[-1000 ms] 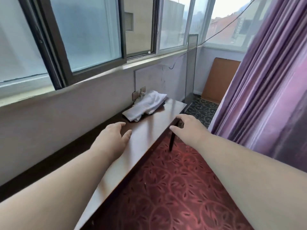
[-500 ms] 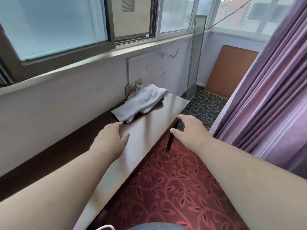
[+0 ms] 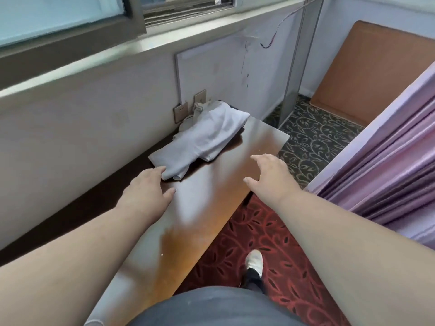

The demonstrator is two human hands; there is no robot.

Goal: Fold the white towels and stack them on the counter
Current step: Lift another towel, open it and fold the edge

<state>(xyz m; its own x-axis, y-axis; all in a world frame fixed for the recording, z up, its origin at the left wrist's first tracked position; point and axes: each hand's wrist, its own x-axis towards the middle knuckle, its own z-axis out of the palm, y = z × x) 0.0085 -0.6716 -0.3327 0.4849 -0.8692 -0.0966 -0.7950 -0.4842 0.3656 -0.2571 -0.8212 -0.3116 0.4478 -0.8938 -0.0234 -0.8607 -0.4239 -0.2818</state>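
Observation:
A loose heap of white towels [image 3: 207,137] lies at the far end of a narrow brown wooden counter [image 3: 188,222] that runs along the wall under the windows. My left hand [image 3: 147,191] stretches forward over the counter, fingers relaxed, its fingertips right at the near corner of the towels. My right hand [image 3: 268,176] reaches out over the counter's right edge, fingers spread, holding nothing, a short way to the right of the heap.
Wall sockets [image 3: 189,107] sit behind the towels. Purple curtains [image 3: 388,161] hang close on the right. A brown board [image 3: 367,74] leans in the far corner beside a grey upright panel [image 3: 299,67]. Red patterned carpet [image 3: 270,241] runs beside the counter; my foot [image 3: 255,260] stands on it.
I have stepped closer and the view has tilted down. Both hands have moved forward; my left hand has come up to the towels' near corner.

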